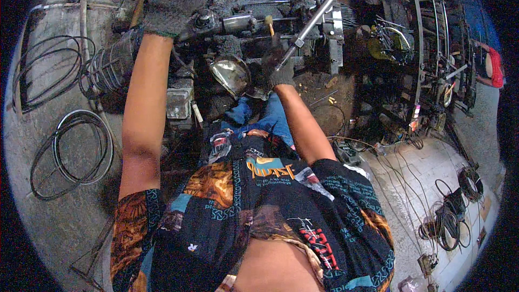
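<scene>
Both my hands wear dark knitted gloves. My left hand (165,19) reaches forward over the left end of a grimy black machine (227,43), beside its metal cylinder (237,23). Its fingers blend into the dark surroundings, so their grip cannot be made out. My right hand (279,70) is closed at the lower end of a long shiny metal rod (324,11), which slants up to the far right. A small yellow-tipped piece (270,24) sticks up just beyond that hand. Left of it lies a worn, curved metal pan (231,74).
Coiled black cable (81,148) lies on the concrete floor at left, near a ribbed motor housing (111,65). A metal rack (432,38) holding rods stands at right. Tangled cables (448,221) lie on a pale surface at lower right. A person in red (493,67) shows at the far right edge.
</scene>
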The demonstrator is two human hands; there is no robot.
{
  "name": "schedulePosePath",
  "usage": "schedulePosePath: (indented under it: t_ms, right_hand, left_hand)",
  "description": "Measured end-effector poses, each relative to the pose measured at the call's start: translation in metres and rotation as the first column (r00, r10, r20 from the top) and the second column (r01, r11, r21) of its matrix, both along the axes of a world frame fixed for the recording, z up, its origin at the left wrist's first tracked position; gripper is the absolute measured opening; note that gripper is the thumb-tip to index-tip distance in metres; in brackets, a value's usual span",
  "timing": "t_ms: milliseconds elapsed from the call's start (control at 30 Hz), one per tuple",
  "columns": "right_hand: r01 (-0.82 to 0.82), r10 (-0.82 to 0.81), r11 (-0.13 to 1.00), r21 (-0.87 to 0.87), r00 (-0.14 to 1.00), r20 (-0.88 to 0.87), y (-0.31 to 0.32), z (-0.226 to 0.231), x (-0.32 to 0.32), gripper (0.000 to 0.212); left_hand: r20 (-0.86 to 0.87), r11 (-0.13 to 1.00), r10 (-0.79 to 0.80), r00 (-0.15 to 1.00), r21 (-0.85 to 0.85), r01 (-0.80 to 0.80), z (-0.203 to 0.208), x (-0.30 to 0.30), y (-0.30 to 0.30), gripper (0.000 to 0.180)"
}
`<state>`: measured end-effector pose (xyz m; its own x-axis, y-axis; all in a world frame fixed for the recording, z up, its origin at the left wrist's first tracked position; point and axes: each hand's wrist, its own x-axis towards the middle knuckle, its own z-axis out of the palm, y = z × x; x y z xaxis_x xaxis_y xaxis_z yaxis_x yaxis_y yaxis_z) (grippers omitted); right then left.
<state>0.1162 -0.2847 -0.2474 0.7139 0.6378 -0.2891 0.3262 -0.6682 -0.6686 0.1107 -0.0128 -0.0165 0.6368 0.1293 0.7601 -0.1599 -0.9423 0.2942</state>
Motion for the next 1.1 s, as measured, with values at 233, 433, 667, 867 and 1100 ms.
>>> schedulePosePath:
  t_ms: [233,433,667,867,1100]
  right_hand:
    - [-0.035,0.038,0.999,-0.042,0.996,0.083,0.005,-0.002,0.008,0.055]
    - [0.0,-0.002,0.998,0.068,1.0,0.019,-0.012,0.001,0.002,0.056]
    - [0.01,-0.014,1.0,0.027,0.986,0.166,0.01,-0.025,0.012,0.058]
    - [0.048,-0.056,0.995,0.084,0.994,0.095,-0.024,-0.031,-0.001,0.045]
    - [-0.01,0.008,1.0,0.02,0.996,0.092,0.004,-0.028,0.024,0.04]
  left_hand:
    - [0.01,0.999,-0.02,1.0,-0.05,0.021,0.002,-0.004,-0.001,0.022]
    - [0.007,1.0,-0.005,1.0,0.02,0.004,0.002,-0.007,0.0,0.025]
    - [-0.023,0.999,0.022,1.0,-0.026,-0.022,-0.001,-0.008,-0.002,0.03]
    - [-0.006,1.0,0.024,1.0,-0.016,-0.024,-0.001,-0.009,-0.001,0.032]
    - [0.004,1.0,0.018,1.0,0.001,-0.018,0.001,-0.011,-0.001,0.033]
